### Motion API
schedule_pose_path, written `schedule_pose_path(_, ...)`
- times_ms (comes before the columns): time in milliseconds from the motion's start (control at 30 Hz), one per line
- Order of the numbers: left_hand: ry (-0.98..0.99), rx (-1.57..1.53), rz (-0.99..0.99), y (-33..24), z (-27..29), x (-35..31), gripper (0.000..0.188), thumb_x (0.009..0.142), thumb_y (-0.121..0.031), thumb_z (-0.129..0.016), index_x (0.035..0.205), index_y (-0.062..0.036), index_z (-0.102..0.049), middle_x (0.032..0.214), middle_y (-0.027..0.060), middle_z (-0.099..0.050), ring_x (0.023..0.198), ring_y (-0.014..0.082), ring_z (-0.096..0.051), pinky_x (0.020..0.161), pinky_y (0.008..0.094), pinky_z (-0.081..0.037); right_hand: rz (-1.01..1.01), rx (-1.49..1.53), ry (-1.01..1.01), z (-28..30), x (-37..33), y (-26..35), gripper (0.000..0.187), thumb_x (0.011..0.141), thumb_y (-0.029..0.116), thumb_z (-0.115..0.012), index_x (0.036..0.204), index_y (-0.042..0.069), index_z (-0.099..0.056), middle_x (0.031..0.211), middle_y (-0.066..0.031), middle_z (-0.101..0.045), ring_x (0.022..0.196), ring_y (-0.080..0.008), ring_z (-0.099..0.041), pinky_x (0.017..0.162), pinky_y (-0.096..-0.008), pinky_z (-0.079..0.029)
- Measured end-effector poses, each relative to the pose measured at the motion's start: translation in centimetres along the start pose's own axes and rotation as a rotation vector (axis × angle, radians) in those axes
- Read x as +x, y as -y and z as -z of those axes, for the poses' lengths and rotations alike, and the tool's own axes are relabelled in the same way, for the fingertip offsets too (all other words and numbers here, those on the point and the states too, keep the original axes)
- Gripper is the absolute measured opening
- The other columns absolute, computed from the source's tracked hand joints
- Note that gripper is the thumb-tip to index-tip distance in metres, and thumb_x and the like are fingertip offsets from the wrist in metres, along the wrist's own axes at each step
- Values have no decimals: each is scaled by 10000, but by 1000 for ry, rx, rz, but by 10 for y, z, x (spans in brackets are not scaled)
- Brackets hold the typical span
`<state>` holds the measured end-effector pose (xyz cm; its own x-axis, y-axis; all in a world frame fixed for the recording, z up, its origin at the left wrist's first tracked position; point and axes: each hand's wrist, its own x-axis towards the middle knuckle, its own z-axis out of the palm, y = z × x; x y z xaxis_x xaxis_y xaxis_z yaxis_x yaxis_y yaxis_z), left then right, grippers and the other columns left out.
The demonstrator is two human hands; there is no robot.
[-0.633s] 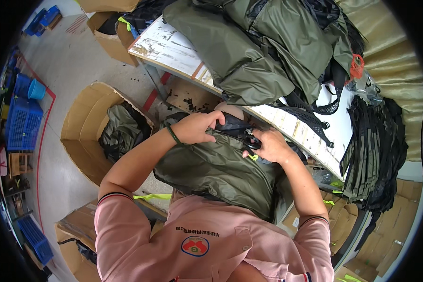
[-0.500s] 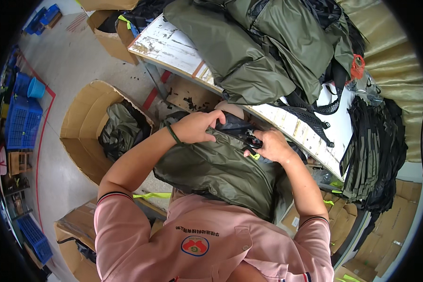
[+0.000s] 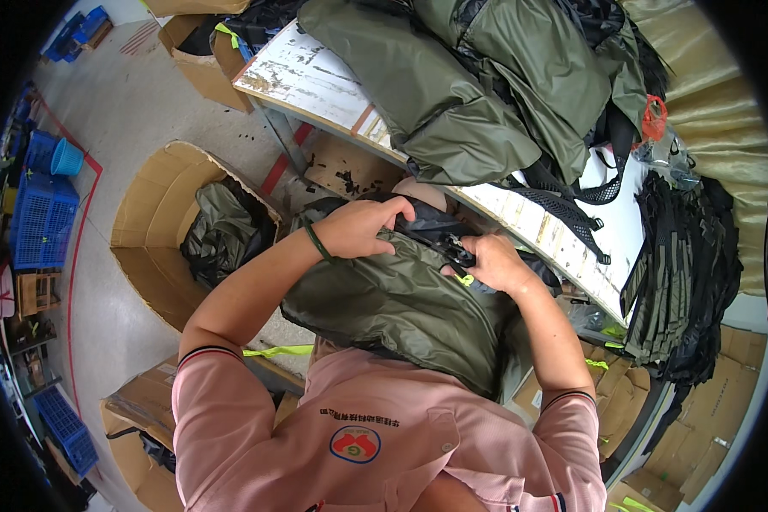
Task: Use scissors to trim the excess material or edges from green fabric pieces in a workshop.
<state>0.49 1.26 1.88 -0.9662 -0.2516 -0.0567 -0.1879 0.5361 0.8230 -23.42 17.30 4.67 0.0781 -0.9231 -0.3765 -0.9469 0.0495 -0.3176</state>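
Observation:
Across my lap lies an olive green bag (image 3: 392, 307) of thin, shiny fabric with dark parts along its far edge. My left hand (image 3: 358, 230) grips that far edge, thumb on the olive fabric and forefinger stretched apart from it; the other fingers are hidden. In my right hand (image 3: 497, 263) is a small tool with black handles, which looks like scissors (image 3: 459, 254), closed in the fingers. It points left over the dark edge of the bag, toward my left hand. A yellow-green tab (image 3: 465, 279) shows just below the right fingers.
Beyond my hands stands a worn white table (image 3: 316, 81) piled with olive bags (image 3: 503, 94). An open cardboard box (image 3: 158, 222) holding similar fabric stands to the left. Black straps (image 3: 678, 273) hang at the table's right end. Blue crates (image 3: 44, 222) line the far left.
The black-handled tool has turned and shifted slightly left over the bag's dark edge. My left hand has barely moved, and the bag lies much as before.

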Motion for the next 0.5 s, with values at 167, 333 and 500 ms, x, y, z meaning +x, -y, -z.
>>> schedule_pose_path(167, -170, 164, -159, 17, 29, -15, 487, 715, -242, -793, 1106, -69, -559, 932, 117, -598, 887, 294, -597, 790, 384, -467, -41, 433, 12, -24, -11, -24, 239, 791, 192, -727, 916, 6, -644, 681, -44, -625, 644, -100, -543, 653, -281, -464)
schedule_pose_path(333, -187, -291, 40, 52, 35, -46, 292, 789, -127, -741, 1040, -33, -625, 929, 43, -644, 879, 150, -605, 813, 301, -471, -102, 841, 15, -42, -22, -30, 254, 798, 213, -721, 909, -4, -652, 659, -75, -547, 662, -71, -431, 617, -286, -434)
schedule_pose_path(500, -203, -734, 199, 38, 27, -51, 205, 813, -39, -712, 1006, -20, -646, 969, -6, -642, 902, 59, -570, 829, 232, -471, -156, 535, -148, -19, -21, -9, 343, 777, 294, -777, 835, 2, -607, 656, -73, -561, 606, -119, -468, 591, -298, -425)
